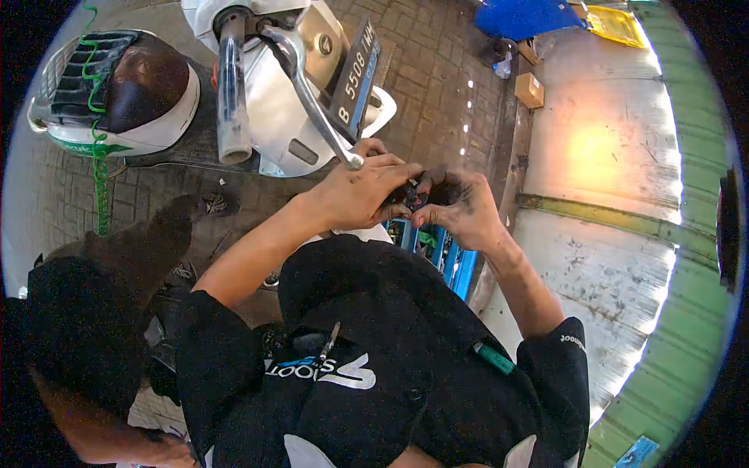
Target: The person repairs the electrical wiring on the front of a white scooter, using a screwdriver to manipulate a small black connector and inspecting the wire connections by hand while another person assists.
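Observation:
In front of my chest, my two hands meet around a small, dark, greasy part (417, 196) whose kind I cannot make out. The fingers of my left hand (365, 189) are bent and pinch it from one side. From the other side, my right hand (472, 209) grips it between thumb and curled fingers, with black smears on the skin. Just beyond my left hand is the brake lever (318, 109) of a white scooter (282, 144), its ball end close to my knuckles. The handlebar grip (232, 93) lies left of the lever.
A white helmet (175, 117) with dark visor sits at the left, behind a green coiled hose (100, 175). A co-worker in black (86, 312) bends at the lower left. Blue tool trays (462, 274) stand below my hands. A cardboard box (530, 90) stands by the metal wall (593, 257).

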A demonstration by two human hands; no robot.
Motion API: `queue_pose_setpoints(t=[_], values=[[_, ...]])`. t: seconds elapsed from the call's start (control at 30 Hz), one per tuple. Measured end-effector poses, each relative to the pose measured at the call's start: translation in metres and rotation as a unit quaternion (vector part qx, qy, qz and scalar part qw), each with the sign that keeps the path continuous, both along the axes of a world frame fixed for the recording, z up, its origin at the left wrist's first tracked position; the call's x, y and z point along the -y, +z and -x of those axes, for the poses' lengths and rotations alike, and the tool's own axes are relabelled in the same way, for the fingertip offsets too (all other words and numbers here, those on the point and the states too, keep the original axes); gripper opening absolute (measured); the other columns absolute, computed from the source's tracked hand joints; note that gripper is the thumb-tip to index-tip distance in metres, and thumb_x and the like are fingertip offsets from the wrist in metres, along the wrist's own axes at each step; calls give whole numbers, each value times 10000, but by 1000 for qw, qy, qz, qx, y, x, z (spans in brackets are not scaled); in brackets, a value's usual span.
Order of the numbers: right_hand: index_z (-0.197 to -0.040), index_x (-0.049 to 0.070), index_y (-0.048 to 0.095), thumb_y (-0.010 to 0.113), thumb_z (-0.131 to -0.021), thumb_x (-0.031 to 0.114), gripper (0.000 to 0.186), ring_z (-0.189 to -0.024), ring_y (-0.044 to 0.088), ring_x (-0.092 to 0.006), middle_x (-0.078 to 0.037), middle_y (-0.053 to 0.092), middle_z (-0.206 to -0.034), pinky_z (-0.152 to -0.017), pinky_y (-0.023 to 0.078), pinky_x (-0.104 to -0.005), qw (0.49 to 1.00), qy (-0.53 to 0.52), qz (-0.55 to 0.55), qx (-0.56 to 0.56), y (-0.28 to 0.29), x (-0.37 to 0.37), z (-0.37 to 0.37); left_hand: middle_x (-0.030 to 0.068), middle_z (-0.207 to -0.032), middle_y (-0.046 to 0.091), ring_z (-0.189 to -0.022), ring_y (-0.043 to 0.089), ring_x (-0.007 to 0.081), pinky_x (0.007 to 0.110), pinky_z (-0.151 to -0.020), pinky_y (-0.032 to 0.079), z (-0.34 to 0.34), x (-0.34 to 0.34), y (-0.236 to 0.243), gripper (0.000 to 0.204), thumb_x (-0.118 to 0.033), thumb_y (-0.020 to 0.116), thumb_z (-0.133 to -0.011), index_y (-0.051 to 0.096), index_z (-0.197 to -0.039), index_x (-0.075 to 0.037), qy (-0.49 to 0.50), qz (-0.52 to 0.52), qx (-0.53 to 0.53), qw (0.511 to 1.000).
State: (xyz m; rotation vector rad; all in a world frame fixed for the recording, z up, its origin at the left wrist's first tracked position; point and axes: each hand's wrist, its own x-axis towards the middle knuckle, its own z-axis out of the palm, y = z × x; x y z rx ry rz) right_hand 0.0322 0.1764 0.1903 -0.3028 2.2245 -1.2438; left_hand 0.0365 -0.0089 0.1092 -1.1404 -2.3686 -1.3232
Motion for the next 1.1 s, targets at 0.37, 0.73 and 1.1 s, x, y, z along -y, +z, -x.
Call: queue_pose_setpoints(t=[0.37,0.73,1.1], values=[[-774,0,553,766,-575,60,298,-676,505,-78,-30,586,-721,-610,431,-236,993,-79,50,78,-9,2,1,116,-931,573,-931,537,238,371,-838,329,-4,-5,-9,537,-288,638,-703,465,-1130,-13,36,-17,29,999],[-811,0,535,739,-613,31,287,-687,524,-92,-40,570,-744,-620,443,-238,996,-57,42,54,-6,4,2,120,-1045,550,-963,523,245,387,-857,332,-9,-7,-9,529,-243,623,-701,450,-1145,-12,62,-7,63,996],[-621,66,451,815,-541,119,377,-592,449,-68,17,484,-606,-526,379,-216,994,-101,30,3,-5,16,-28,2,-858,603,-820,564,193,334,-787,325,-3,-14,-11,318,-195,631,-734,498,-1005,-97,108,-140,90,980]])
